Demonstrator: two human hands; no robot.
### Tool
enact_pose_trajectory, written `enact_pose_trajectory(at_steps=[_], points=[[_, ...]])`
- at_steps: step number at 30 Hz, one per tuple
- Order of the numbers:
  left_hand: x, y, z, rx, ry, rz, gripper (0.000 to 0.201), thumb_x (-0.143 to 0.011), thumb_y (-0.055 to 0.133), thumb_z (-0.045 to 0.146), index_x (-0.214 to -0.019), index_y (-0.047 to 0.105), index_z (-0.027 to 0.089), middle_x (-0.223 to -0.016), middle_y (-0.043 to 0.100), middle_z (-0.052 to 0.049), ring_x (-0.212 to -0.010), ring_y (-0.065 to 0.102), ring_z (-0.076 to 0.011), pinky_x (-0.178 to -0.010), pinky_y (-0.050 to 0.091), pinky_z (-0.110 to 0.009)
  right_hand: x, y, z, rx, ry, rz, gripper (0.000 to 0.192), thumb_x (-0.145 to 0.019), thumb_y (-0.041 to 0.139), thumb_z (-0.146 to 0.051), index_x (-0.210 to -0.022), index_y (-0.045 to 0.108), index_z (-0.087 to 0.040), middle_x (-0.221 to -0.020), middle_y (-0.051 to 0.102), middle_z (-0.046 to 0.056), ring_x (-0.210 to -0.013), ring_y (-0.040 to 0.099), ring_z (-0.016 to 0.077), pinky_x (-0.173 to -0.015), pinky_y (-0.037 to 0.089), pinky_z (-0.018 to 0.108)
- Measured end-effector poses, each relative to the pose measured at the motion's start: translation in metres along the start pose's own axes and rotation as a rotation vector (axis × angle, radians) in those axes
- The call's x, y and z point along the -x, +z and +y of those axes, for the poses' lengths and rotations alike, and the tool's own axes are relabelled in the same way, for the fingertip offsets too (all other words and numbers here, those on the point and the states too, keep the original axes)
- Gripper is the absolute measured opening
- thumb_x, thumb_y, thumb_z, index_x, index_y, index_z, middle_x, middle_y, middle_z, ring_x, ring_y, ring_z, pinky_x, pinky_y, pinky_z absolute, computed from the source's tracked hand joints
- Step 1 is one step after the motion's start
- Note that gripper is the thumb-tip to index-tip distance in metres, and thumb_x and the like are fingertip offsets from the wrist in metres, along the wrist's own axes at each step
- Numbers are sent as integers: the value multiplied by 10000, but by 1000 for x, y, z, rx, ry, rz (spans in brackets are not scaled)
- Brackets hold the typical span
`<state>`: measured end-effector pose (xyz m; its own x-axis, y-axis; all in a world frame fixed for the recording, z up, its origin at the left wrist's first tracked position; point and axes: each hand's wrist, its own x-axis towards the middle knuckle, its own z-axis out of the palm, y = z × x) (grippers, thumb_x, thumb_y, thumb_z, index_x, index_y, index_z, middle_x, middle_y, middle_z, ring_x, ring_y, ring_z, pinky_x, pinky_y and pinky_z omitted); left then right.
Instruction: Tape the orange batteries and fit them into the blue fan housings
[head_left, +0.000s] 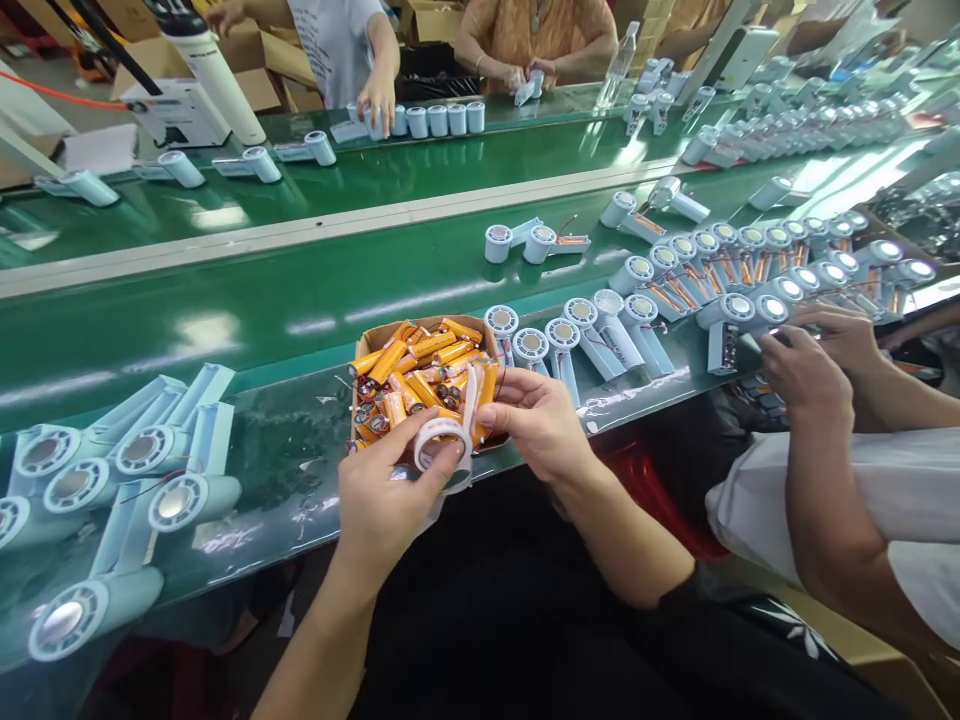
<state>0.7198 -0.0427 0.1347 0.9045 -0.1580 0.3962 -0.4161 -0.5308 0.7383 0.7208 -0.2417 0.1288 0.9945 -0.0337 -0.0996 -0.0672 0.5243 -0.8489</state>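
Batteries (pixel 420 370): orange-yellow, in a brown cardboard box (pixel 373 338). Tape roll (pixel 442 450): white. Fan housings (pixel 135 470), lower left of frame: pale blue with silvery round centres. Conveyor belt (pixel 225 310): glossy dark green, with a cream dividing strip (pixel 300 232).

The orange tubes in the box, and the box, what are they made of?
The orange tubes look wrapped in glossy plastic film, since light glints off them; thin wires stick out. The box seems plain brown cardboard, with dull, raw edges. The right hand holds one tube.
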Motion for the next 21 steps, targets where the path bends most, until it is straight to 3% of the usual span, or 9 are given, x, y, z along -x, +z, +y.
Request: enact_pose_trajectory(at_steps=[2, 6, 9, 12, 14, 17, 21], points=[[2, 6, 3, -30, 17, 61, 315, -943, 805, 477, -1106, 872, 215, -897, 862, -16, -659, 762, -164, -733, 650, -256, 3, 10, 7, -83, -74, 103, 507, -595, 1086, -348, -1010, 820, -228, -939, 858, 21, -866, 822, 212, -857, 706, 351], [2, 13, 9, -39, 21, 170, 264, -945, 803, 468, -998, 861, 217, -803, 834, 3, -605, 730, -147, -667, 618, -228, 16, 31, 29, -209, -191, 265, 552, -620, 1072, -322, -1062, 744, -273, -1042, 845, -3, -977, 818, 197, -933, 690, 321], [7, 16, 11, -14, -40, 191, 264, -935, 799, 473, -960, 851, 215, -733, 802, 20, -559, 689, -133, -622, 586, -218, 21, 36, 41, -201, -194, 296, 539, -660, 1041, -345, -1070, 698, -277, -1082, 827, 5, -1031, 806, 213, -983, 683, 358], [12, 16, 10, 19, -95, 90, 294, -931, 787, 501, -953, 864, 219, -709, 789, 20, -531, 652, -128, -593, 560, -224, 4, 16, 27, -91, -220, 257, 502, -664, 1031, -347, -1027, 694, -261, -985, 804, -3, -923, 793, 197, -901, 696, 349], [7, 11, 8, 49, -86, -26, 308, -922, 786, 525, -935, 876, 231, -702, 786, 20, -526, 634, -129, -586, 544, -231, -18, -11, 2, -11, -382, 322, 456, -713, 1004, -392, -1026, 696, -268, -967, 776, -13, -891, 777, 169, -869, 692, 319], [-23, -1, 3, 21, -89, -125, 334, -926, 749, 548, -974, 890, 249, -766, 811, 9, -606, 668, -149, -628, 532, -247, -42, -50, -34, 121, -658, 452, 448, -847, 899, -490, -1203, 685, -324, -1151, 752, 10, -1046, 772, 174, -957, 684, 342], [-70, -14, -5, -72, -157, -261, 430, -941, 644, 596, -978, 885, 242, -749, 802, -6, -620, 658, -178, -615, 485, -283, -30, -72, -35, 233, -641, 342, 616, -826, 942, -463, -1351, 626, -395, -1161, 759, 7, -1061, 779, 206, -897, 703, 372]])
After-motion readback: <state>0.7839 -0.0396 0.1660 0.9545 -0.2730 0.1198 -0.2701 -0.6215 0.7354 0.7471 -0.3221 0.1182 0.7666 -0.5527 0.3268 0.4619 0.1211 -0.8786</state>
